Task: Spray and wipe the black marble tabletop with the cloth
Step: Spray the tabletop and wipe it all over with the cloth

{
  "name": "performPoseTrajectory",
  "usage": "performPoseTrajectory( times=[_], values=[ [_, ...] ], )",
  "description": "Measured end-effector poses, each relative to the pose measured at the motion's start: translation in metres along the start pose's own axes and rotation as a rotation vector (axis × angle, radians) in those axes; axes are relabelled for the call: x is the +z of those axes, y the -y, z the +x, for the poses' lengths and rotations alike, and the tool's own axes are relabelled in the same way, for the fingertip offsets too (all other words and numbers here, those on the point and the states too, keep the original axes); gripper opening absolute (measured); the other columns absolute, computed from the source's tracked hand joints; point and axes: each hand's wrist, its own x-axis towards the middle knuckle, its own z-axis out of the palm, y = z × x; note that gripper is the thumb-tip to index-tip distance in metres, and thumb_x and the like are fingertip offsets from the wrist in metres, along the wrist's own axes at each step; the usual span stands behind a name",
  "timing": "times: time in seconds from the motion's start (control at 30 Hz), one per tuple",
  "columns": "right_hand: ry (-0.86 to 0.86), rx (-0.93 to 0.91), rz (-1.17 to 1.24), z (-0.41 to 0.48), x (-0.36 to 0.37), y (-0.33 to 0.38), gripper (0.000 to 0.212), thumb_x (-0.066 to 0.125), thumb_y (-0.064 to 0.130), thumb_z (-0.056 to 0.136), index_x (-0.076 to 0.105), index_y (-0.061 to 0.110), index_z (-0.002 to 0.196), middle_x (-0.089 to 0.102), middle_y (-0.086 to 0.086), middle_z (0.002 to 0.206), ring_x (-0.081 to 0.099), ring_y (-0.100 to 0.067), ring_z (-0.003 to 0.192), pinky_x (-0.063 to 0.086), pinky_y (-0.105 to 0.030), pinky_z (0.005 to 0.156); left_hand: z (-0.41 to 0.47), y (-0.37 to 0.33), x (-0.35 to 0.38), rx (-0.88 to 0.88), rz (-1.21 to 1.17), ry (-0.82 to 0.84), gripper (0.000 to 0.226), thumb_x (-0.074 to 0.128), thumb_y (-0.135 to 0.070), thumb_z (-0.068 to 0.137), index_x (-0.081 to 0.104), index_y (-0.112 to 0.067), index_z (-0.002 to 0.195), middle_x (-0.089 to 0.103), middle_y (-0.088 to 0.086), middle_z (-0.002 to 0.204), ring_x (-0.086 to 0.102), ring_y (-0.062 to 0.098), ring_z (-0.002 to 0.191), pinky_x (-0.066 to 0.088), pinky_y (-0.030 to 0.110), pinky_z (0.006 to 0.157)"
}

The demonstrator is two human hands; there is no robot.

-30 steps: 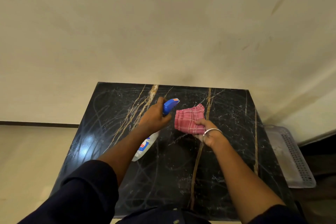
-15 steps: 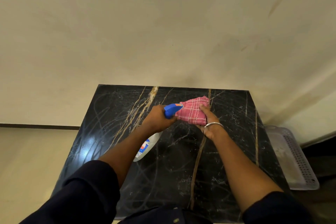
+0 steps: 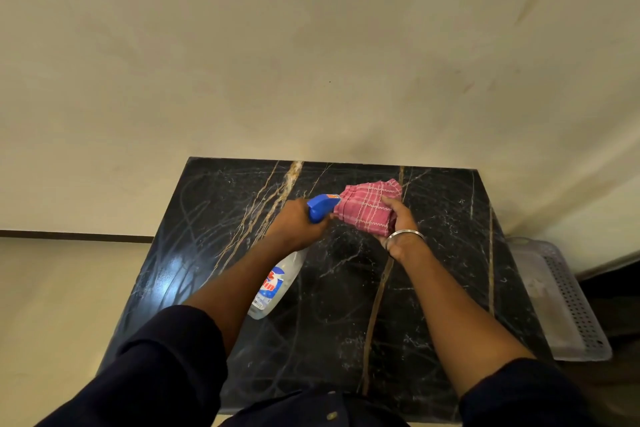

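Note:
My left hand grips the neck of a clear spray bottle with a blue trigger head, held above the black marble tabletop. The blue nozzle points at a folded pink checked cloth and almost touches it. My right hand, with a metal bangle at the wrist, holds that cloth from the right side, over the far middle of the top. The marble shows gold veins and pale swirl marks.
A cream wall rises right behind the table's far edge. To the right, lower than the tabletop, lies a white perforated plastic tray. Pale floor and a dark skirting line show on the left.
My right hand has carried the cloth farther from me and slightly right, then held it. My left hand followed with the bottle until the nozzle met the cloth's edge.

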Motion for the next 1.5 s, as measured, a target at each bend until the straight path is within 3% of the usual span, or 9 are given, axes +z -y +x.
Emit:
performPoseTrajectory(
  times=[0.13, 0.37, 0.5, 0.67, 0.83, 1.03, 1.13, 1.27, 1.5],
  values=[
    [0.007, 0.008, -0.013, 0.002, 0.005, -0.005, 0.054, 0.072, 0.021, 0.085, 0.048, 0.010, 0.132, 0.066, -0.015, 0.111, 0.064, -0.031, 0.104, 0.051, -0.048, 0.098, -0.006, 0.003, -0.002, 0.013, -0.004, 0.040, 0.021, 0.064, -0.027, 0.090, 0.062, -0.011, 0.102, 0.062, 0.010, 0.073, 0.060, 0.014, 0.064, 0.053, 0.027, 0.068],
    [0.001, 0.026, -0.036, 0.002, 0.021, -0.021, 0.040, 0.071, 0.022, 0.086, 0.053, 0.011, 0.120, 0.068, -0.014, 0.107, 0.066, -0.027, 0.096, 0.056, -0.039, 0.076, -0.009, 0.009, -0.005, 0.035, -0.066, 0.002, 0.025, 0.065, -0.033, 0.090, 0.063, -0.013, 0.105, 0.060, 0.001, 0.071, 0.058, 0.010, 0.062, 0.051, 0.024, 0.067],
    [0.009, 0.052, -0.020, 0.003, 0.033, -0.029, 0.022, 0.068, 0.020, 0.088, 0.055, 0.012, 0.103, 0.067, -0.012, 0.097, 0.065, -0.027, 0.090, 0.055, -0.041, 0.082, -0.007, 0.022, -0.011, -0.009, -0.116, 0.021, 0.025, 0.066, -0.032, 0.089, 0.063, -0.013, 0.104, 0.060, -0.002, 0.070, 0.058, 0.006, 0.061, 0.048, 0.023, 0.066],
    [0.007, 0.085, -0.019, 0.017, 0.056, -0.048, 0.024, 0.070, 0.021, 0.087, 0.057, 0.012, 0.104, 0.069, -0.013, 0.102, 0.067, -0.028, 0.095, 0.057, -0.041, 0.079, -0.008, 0.046, -0.026, -0.067, -0.128, 0.027, 0.022, 0.067, -0.026, 0.089, 0.063, -0.013, 0.105, 0.060, -0.002, 0.072, 0.059, 0.007, 0.064, 0.051, 0.023, 0.067],
    [-0.055, -0.091, -0.023, 0.056, 0.094, -0.075, 0.044, 0.069, 0.018, 0.090, 0.055, 0.009, 0.131, 0.066, -0.015, 0.121, 0.065, -0.027, 0.104, 0.055, -0.044, 0.089, -0.009, 0.082, -0.058, -0.098, -0.206, -0.101, 0.014, 0.066, -0.023, 0.089, 0.057, -0.021, 0.079, 0.053, -0.006, 0.060, 0.051, 0.001, 0.050, 0.042, 0.015, 0.055],
    [-0.052, -0.560, -0.897, 0.104, 0.151, -0.108, 0.032, 0.066, 0.026, 0.092, 0.063, 0.012, 0.120, 0.066, -0.008, 0.109, 0.064, -0.024, 0.096, 0.053, -0.040, 0.093, 0.000, 0.121, -0.096, -0.121, -0.241, -0.138, 0.017, 0.067, -0.030, 0.087, 0.059, -0.021, 0.075, 0.053, -0.007, 0.058, 0.049, 0.003, 0.050, 0.046, 0.021, 0.056],
    [0.193, -0.699, -1.350, 0.134, 0.172, -0.127, 0.059, 0.066, 0.039, 0.089, 0.046, 0.022, 0.142, 0.049, -0.011, 0.139, 0.051, -0.029, 0.124, 0.044, -0.041, 0.105, 0.009, 0.142, -0.109, -0.130, -0.245, -0.169, 0.016, 0.068, -0.029, 0.085, 0.058, -0.023, 0.075, 0.052, -0.007, 0.057, 0.049, 0.005, 0.050, 0.044, 0.024, 0.056],
    [0.149, -0.812, -1.995, 0.168, 0.179, -0.146, 0.073, 0.047, 0.056, 0.095, 0.024, 0.022, 0.155, 0.018, -0.011, 0.162, 0.009, -0.033, 0.150, 0.007, -0.051, 0.122, 0.021, 0.165, -0.123, -0.174, -0.232, -0.193, 0.014, 0.067, -0.032, 0.085, 0.059, -0.022, 0.080, 0.053, -0.008, 0.060, 0.051, 0.006, 0.052, 0.045, 0.025, 0.057],
    [0.341, -0.859, -2.034, 0.190, 0.250, -0.183, 0.070, 0.039, 0.048, 0.094, 0.020, 0.022, 0.156, 0.015, -0.011, 0.163, 0.007, -0.032, 0.151, 0.006, -0.049, 0.122, 0.042, 0.196, -0.138, -0.218, -0.212, -0.257, 0.019, 0.065, -0.036, 0.086, 0.059, -0.018, 0.088, 0.054, -0.005, 0.064, 0.052, 0.010, 0.055, 0.044, 0.023, 0.055]
  ],
)
